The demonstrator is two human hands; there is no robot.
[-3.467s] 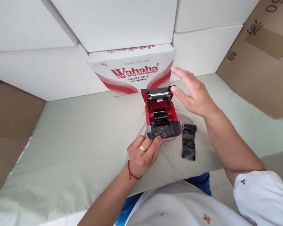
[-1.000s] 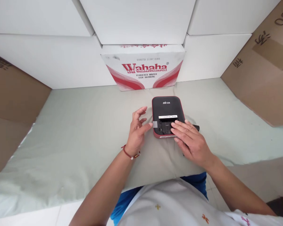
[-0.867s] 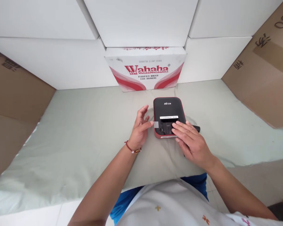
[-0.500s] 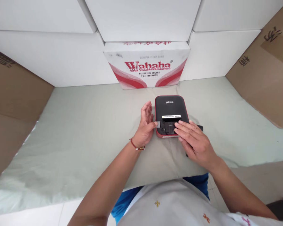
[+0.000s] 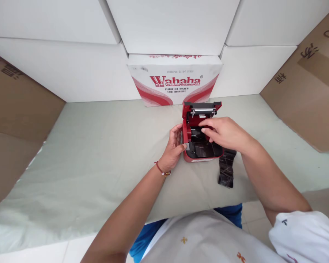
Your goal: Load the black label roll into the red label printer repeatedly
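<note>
A small red-and-black label printer stands on the cloth-covered table with its lid raised. Its left side is held by my left hand, whose thumb rests on the grey latch. Over the right part of the open compartment is my right hand, fingers apart and tips reaching inside, with nothing visibly gripped. Dark glossy film lies inside the printer beneath the fingers. Beside the printer's front right corner, a crumpled black strip lies on the cloth.
A white and red Wahaha water carton stands behind the printer, against stacked white boxes. Brown cardboard boxes flank the table at left and right. The table's front edge is close to my body.
The printer's lid has swung up, exposing the red inside. My right hand has moved from the front of the printer up over the compartment, uncovering the black strip. My left hand keeps its hold.
</note>
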